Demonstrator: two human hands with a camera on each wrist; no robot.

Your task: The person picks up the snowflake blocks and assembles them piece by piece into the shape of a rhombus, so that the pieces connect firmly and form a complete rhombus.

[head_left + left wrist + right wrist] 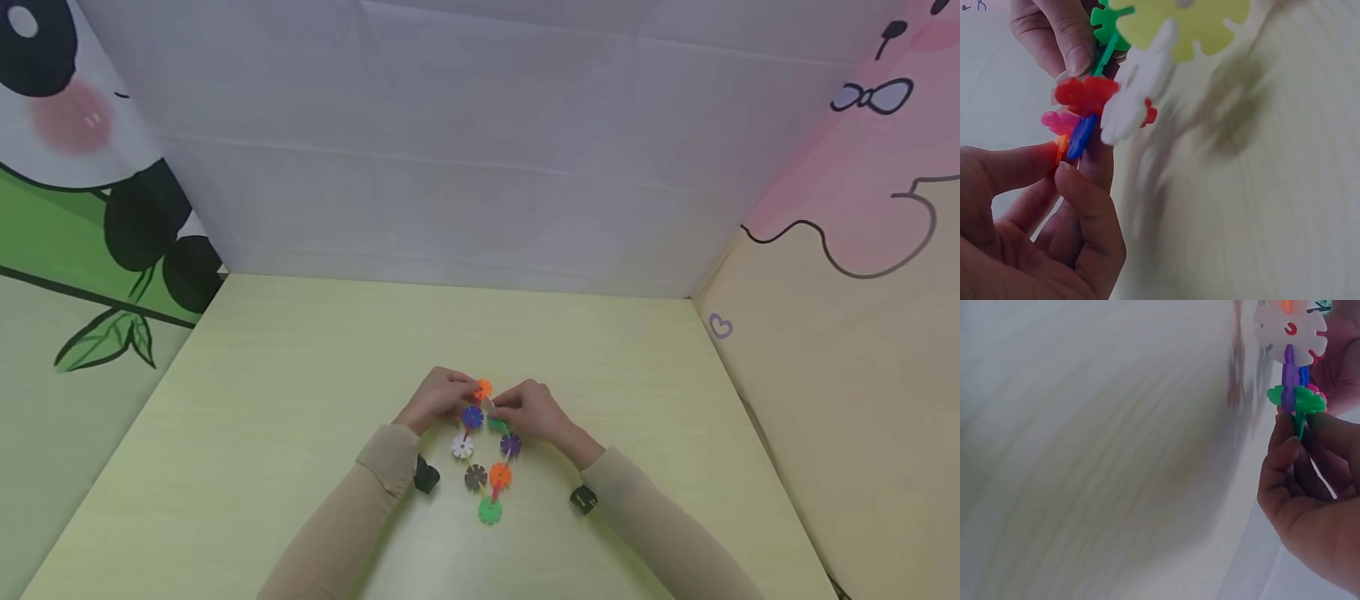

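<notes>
A loop of slotted plastic snowflake discs hangs between my two hands, joined edge to edge. At its top my left hand (442, 393) pinches an orange disc (483, 389) between thumb and fingers. Opposite, my right hand (534, 410) grips a green disc (1300, 428), seen edge-on in the right wrist view. A pale disc (491, 403) shows edge-on between the two hands. Down the left side come a blue disc (472, 417), a white one (462, 447) and a dark grey one (476, 477). A purple disc (511, 445) and another orange disc (500, 476) follow on the right.
A bright green disc (491, 511) forms the loop's lower end. Beneath lies a pale wooden table (300, 358), with a white sheet (450, 167) behind it and cartoon-printed panels on both sides. Dark wrist cameras (583, 499) sit under the sleeves.
</notes>
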